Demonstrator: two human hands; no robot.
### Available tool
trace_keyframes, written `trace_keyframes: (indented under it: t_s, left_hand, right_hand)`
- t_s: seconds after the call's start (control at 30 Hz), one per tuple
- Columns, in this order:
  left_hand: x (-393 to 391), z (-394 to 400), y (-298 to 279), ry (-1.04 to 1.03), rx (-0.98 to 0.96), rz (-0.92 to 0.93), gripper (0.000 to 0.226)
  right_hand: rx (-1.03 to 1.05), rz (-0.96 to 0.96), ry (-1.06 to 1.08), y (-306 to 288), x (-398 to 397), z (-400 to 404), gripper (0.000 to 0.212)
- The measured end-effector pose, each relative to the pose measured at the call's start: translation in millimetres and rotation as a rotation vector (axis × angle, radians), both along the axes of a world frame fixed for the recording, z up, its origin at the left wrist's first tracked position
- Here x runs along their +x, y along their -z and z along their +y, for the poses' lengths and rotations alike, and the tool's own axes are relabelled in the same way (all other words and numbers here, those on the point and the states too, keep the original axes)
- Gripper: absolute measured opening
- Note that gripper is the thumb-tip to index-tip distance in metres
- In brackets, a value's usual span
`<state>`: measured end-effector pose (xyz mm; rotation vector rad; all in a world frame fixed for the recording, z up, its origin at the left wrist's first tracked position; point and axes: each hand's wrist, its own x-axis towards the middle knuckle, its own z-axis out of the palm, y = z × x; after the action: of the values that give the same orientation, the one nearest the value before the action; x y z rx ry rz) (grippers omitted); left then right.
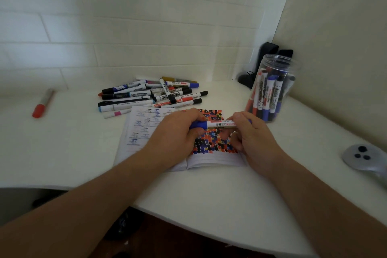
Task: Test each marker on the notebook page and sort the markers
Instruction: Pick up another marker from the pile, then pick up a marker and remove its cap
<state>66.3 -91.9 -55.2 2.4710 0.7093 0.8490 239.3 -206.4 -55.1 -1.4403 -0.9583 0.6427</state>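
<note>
Over the notebook (209, 159), the blue marker (217, 125) lay level; the left hand (176, 132) gripped its cap, the right hand (249, 132) its barrel. Light, rigid, smooth plastic: best grasped firmly mid-barrel

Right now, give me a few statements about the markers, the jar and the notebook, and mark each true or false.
1. Both hands hold one blue-capped marker over the notebook. True: left hand at the cap end, right hand on the barrel.
2. The clear jar lies tipped on its side. False: it stands upright with markers inside.
3. A loose pile of markers lies beyond the notebook. True.
4. The red marker is in the pile. False: it lies alone, far left on the table.
</note>
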Motion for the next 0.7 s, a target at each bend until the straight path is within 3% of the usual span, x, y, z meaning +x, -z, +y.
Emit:
trace_keyframes:
  t_s: [0.1,0.2,0.3,0.43,0.57,0.7]
  left_hand:
    - [1.3,-10.3,-2.8,-0.005,0.214,0.166,0.034]
    - [-6.4,-10.4,-10.8,-0.044,0.337,0.160,0.034]
    - [-31.8,16.7,-26.3,-0.179,0.199,-0.020,0.025]
    - [-104.3,85.3,-47.3,-0.493,0.095,-0.214,0.020]
    - [-202.3,149.1,-38.8,-0.891,-0.065,-0.172,0.035]
    - [-266.2,172.1,-13.0,-1.081,-0.107,0.128,0.041]
  right_hand:
    - [0.032,0.088,0.073,-0.3,-1.3,-0.2,0.027]
    - [0.101,0.231,0.134,-1.5,0.1,-1.9,0.018]
    - [0.121,0.228,0.184,-0.4,1.9,-2.0,0.010]
    - [0.128,0.172,0.190,1.5,-0.6,-0.5,0.019]
    - [0.124,0.187,0.190,1.0,1.2,-2.7,0.013]
    - [0.115,0.233,0.175,-2.0,-0.7,-3.7,0.012]
